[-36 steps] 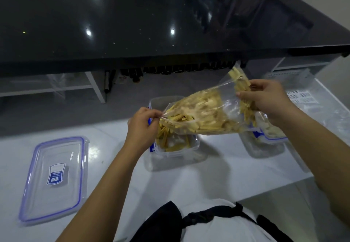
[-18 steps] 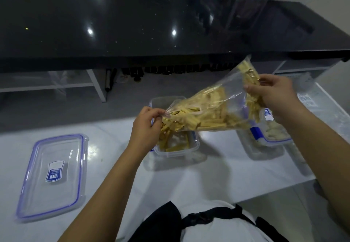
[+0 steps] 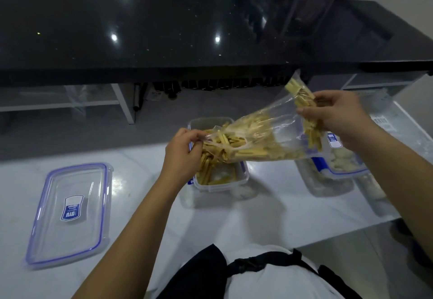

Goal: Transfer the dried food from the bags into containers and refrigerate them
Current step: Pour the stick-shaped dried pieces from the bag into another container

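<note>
Person is pouring yellow dried sticks (image 3: 248,145) from clear plastic bag (image 3: 276,134) into open container (image 3: 218,181) on white counter (image 3: 269,216). Left hand (image 3: 185,156) is pinching bag mouth edge, holding it open right over container; right hand (image 3: 337,117) is gripping the raised closed end w/ fingers curled round the plastic, bag tilting down toward the left. Some sticks are already lying in container, most are sitting in bag, a few bunched up by the right hand. Risks: mouth is hanging near container's left rim, so sticks could be spilling onto counter if tilt gets steeper; a clump jamming at the mouth could release all at once; thin plastic could slip from the pinch & mouth collapses. Lid (image 3: 70,212) is lying well apart to the left; 2nd container (image 3: 337,165), lidded, is sitting under right hand, contents pale, can't tell what.
</note>
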`<state>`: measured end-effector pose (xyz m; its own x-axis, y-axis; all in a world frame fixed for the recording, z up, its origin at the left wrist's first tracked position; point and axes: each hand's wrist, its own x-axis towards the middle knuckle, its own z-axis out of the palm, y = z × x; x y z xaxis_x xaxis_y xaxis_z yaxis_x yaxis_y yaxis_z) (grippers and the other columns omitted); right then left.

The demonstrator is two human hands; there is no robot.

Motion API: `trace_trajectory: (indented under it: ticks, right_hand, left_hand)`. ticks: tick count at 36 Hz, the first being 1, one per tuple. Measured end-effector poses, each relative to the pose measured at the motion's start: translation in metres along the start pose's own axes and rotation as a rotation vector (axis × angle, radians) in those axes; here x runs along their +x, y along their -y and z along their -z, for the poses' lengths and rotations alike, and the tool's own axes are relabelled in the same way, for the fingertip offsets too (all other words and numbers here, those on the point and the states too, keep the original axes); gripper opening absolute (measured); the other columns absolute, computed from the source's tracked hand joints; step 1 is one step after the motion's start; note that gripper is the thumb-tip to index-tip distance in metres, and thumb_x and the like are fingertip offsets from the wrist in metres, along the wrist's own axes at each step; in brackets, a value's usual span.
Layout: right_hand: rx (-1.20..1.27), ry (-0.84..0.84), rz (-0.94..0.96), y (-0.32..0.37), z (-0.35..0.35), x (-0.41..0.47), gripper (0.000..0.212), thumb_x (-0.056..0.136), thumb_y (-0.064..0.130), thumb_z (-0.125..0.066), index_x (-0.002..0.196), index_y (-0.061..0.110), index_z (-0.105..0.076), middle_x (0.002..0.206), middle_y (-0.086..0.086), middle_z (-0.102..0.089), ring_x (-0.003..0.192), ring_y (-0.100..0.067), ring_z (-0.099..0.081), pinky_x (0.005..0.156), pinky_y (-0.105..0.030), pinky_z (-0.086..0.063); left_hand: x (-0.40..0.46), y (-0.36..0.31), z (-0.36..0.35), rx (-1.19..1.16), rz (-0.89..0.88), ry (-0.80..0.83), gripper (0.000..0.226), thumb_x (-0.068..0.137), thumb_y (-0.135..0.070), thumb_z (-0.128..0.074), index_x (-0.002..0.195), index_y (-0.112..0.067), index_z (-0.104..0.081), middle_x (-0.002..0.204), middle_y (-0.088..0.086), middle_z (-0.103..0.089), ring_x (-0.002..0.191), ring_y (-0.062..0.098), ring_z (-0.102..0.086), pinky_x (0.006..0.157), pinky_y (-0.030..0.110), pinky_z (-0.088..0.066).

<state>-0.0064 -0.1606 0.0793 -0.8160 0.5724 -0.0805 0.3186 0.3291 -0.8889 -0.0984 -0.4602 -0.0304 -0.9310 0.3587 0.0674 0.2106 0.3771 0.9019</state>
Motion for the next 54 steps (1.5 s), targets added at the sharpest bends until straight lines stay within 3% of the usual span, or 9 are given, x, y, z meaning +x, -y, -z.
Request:
trace_trajectory:
  ticks: [8,17,22,30,34,42,45,49,54]
  right_hand:
    - [0.051,-0.027,0.010,0.000,0.001,-0.002,0.019,0.076,0.012,-0.084,0.090,0.020,-0.074,0.079,0.004,-0.074,0.065,-0.009,-0.069,0.054,-0.022,-0.054]
    - [0.078,-0.098,0.023,0.001,0.002,0.002,0.018,0.077,0.014,-0.084,0.091,0.021,-0.073,0.083,0.001,-0.074,0.075,-0.016,-0.071,0.062,-0.029,-0.058]
    - [0.022,-0.004,0.013,0.002,-0.005,-0.003,0.019,0.075,0.010,-0.084,0.087,0.021,-0.074,0.079,0.003,-0.073,0.066,-0.009,-0.068,0.055,-0.022,-0.055]
    - [0.031,-0.021,0.044,0.006,-0.009,-0.004,0.020,0.076,0.012,-0.085,0.091,0.021,-0.074,0.081,0.002,-0.074,0.068,-0.008,-0.070,0.058,-0.022,-0.054]
    - [0.010,-0.030,0.053,0.009,-0.010,0.003,0.020,0.075,0.012,-0.085,0.087,0.022,-0.073,0.078,0.005,-0.072,0.069,-0.009,-0.068,0.061,-0.023,-0.056]
    - [0.041,-0.050,0.065,0.019,-0.011,0.008,0.019,0.078,0.009,-0.082,0.094,0.015,-0.074,0.072,0.006,-0.072,0.059,-0.003,-0.066,0.051,-0.018,-0.051]
    - [-0.064,0.033,0.054,0.013,-0.020,0.002,0.025,0.076,0.009,-0.083,0.100,0.009,-0.074,0.081,-0.003,-0.070,0.064,-0.008,-0.065,0.059,-0.022,-0.056]
    - [0.069,-0.087,0.075,0.019,-0.014,0.008,0.025,0.078,0.010,-0.082,0.101,0.014,-0.072,0.085,-0.002,-0.071,0.073,-0.013,-0.069,0.066,-0.030,-0.058]
    - [-0.039,0.027,0.090,0.020,-0.026,0.000,0.024,0.079,0.009,-0.082,0.100,0.015,-0.073,0.083,0.000,-0.071,0.067,-0.005,-0.068,0.066,-0.023,-0.060]
  left_hand:
    - [0.000,-0.001,0.000,0.019,0.013,-0.011,0.020,0.102,-0.015,-0.054,0.099,-0.028,-0.070,0.104,-0.008,-0.057,0.090,0.001,-0.054,0.076,0.009,-0.039]
    - [-0.002,-0.001,0.002,0.000,0.018,-0.030,0.019,0.102,-0.017,-0.053,0.102,-0.028,-0.069,0.104,-0.009,-0.055,0.093,-0.004,-0.054,0.073,0.008,-0.039]
    - [-0.004,0.000,0.003,-0.014,0.009,-0.061,0.018,0.102,-0.016,-0.054,0.102,-0.027,-0.068,0.103,-0.009,-0.055,0.091,0.001,-0.056,0.073,0.011,-0.040]
    - [-0.008,0.000,0.005,-0.014,-0.009,-0.100,0.028,0.100,-0.015,-0.056,0.090,-0.040,-0.060,0.095,-0.021,-0.053,0.086,-0.015,-0.054,0.066,-0.002,-0.040]
    - [-0.009,-0.001,0.005,0.004,-0.026,-0.128,0.022,0.100,-0.013,-0.057,0.094,-0.034,-0.063,0.095,-0.021,-0.051,0.086,-0.016,-0.054,0.069,-0.005,-0.038]
    - [-0.014,0.000,0.005,-0.010,-0.037,-0.138,0.017,0.100,-0.016,-0.057,0.097,-0.031,-0.064,0.097,-0.014,-0.055,0.090,-0.003,-0.057,0.068,-0.002,-0.041]
    - [-0.016,0.002,0.007,-0.033,-0.011,-0.152,0.019,0.099,-0.013,-0.057,0.095,-0.029,-0.065,0.102,-0.007,-0.058,0.091,-0.002,-0.057,0.068,-0.001,-0.041]
    - [-0.017,0.005,0.008,-0.018,-0.011,-0.152,0.017,0.101,-0.017,-0.058,0.099,-0.032,-0.064,0.101,-0.012,-0.057,0.093,-0.003,-0.057,0.067,0.000,-0.041]
    - [-0.018,0.010,0.006,-0.021,0.038,-0.133,0.016,0.101,-0.017,-0.057,0.099,-0.031,-0.065,0.101,-0.011,-0.057,0.092,-0.001,-0.057,0.065,0.000,-0.042]
